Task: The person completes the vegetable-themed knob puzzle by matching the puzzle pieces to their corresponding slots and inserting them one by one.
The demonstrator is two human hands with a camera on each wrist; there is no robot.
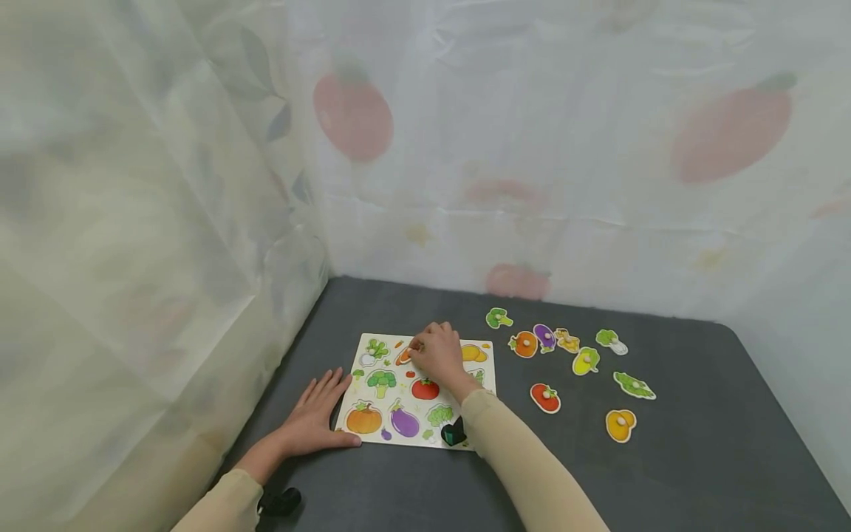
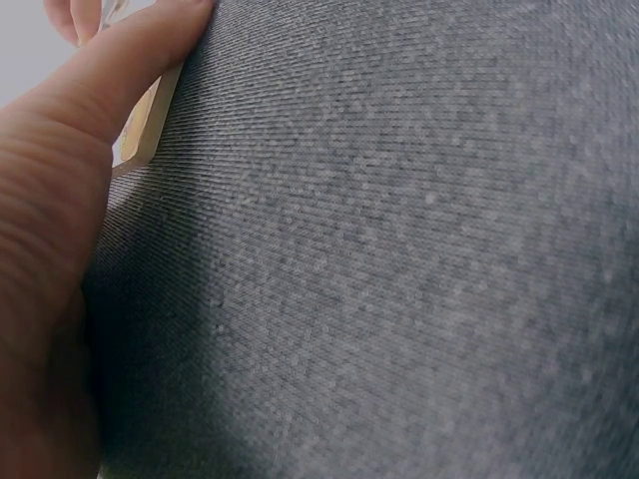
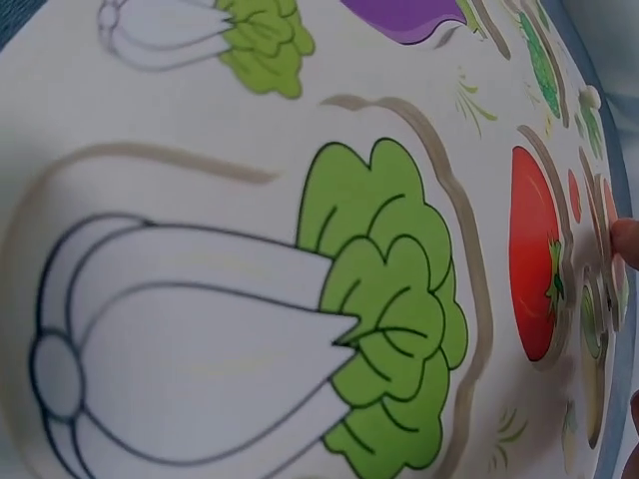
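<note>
A white wooden puzzle board printed with vegetables lies on the dark table. My right hand is over its far middle, the fingertips pinching an orange carrot piece at the carrot picture. In the right wrist view a fingertip shows at the right edge, and the carrot piece is mostly cut off there. My left hand rests at the board's left edge with fingers spread, its thumb along the near left corner. Bok choy, tomato and eggplant pictures show on the board.
Loose knobbed pieces lie right of the board: broccoli, pumpkin, eggplant, tomato, bok choy, a long green piece, a yellow potato-like piece and others. Printed curtains hang behind and at the sides.
</note>
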